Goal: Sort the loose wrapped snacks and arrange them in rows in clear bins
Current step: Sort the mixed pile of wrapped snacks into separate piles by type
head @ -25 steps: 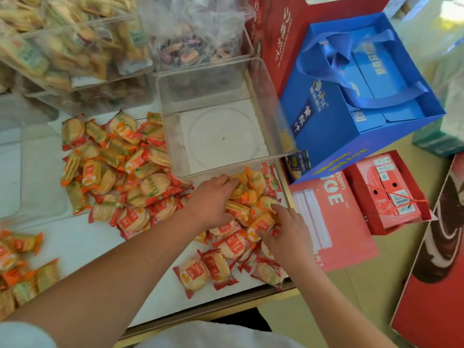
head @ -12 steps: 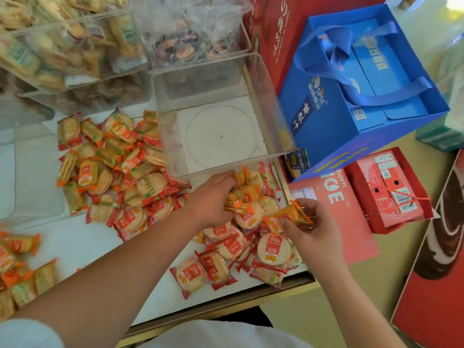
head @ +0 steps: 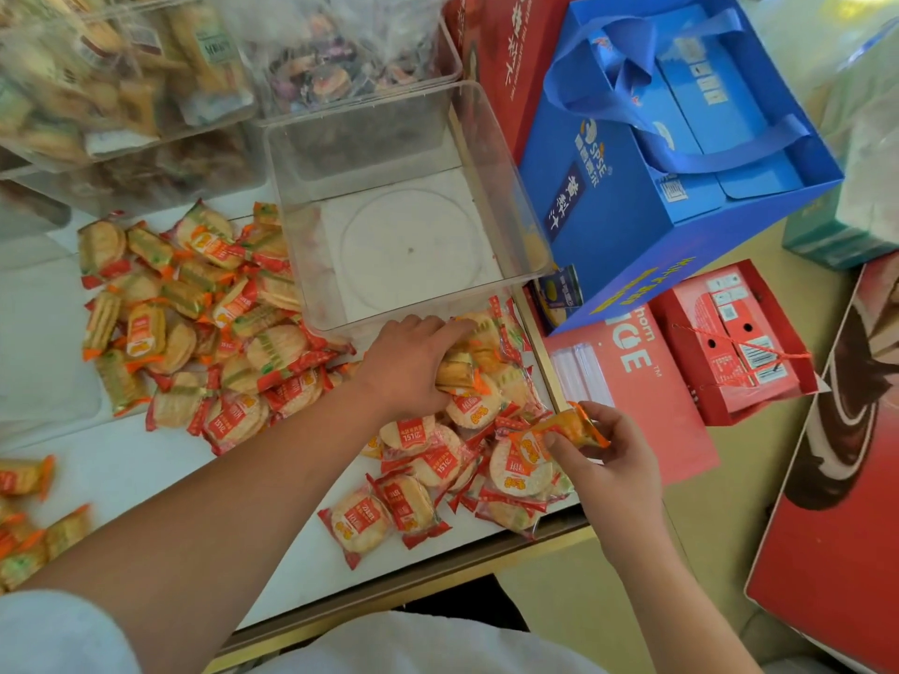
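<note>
Loose wrapped rice crackers in red and orange packets (head: 204, 323) lie scattered over the white tabletop (head: 126, 469). An empty clear bin (head: 506, 197) stands at the back of the table. My left hand (head: 408, 367) rests palm down on the packets just in front of the bin, its fingers closed around an orange packet (head: 455, 372). My right hand (head: 613, 459) is at the table's right edge, pinching a small orange wrapped snack (head: 566, 428) between thumb and fingers, above a heap of red packets (head: 438, 459).
Clear bins filled with snacks (head: 121, 75) are stacked at the back left. A blue gift bag (head: 671, 153), red boxes (head: 729, 342) and a red flat carton (head: 627, 381) sit on the floor to the right. More orange packets (head: 29, 518) lie at the left edge.
My right hand has lifted an orange snack out of the heap and drawn it right, off the table's edge. My left hand has shifted slightly toward the bin's front wall.
</note>
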{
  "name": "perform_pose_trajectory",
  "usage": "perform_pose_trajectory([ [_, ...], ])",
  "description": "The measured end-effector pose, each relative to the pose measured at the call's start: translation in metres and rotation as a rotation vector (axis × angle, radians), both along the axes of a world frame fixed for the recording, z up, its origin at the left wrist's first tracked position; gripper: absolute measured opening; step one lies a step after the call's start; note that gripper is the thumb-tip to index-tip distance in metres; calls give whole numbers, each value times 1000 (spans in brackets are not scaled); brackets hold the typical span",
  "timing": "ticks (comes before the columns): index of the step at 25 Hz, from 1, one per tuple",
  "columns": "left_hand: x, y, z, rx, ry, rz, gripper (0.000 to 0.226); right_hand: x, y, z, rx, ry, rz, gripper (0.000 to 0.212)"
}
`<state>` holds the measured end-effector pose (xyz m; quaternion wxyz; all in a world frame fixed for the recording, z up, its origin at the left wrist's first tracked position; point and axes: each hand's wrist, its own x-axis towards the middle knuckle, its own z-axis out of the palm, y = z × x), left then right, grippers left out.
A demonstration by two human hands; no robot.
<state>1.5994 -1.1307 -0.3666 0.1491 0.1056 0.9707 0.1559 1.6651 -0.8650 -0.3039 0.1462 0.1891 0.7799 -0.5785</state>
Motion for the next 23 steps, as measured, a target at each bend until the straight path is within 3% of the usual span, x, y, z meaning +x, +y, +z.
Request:
perform_pose_trajectory([
  [5,5,4,18,123,-77,35,81,6,1,3,-13,10,-23,40],
  [8,25,-4,50,235,41,130,77,6,-9,13,-45,48,-7,38],
  [11,74,-22,75,435,92,410,77,7,-32,21,-67,70,92,39],
  [16,187,-42,64,711,-101,1004,86,33,-86,22,-61,-18,365,42],
  [23,264,-86,64,925,-93,1271,69,87,-184,13,-43,-33,523,36],
])
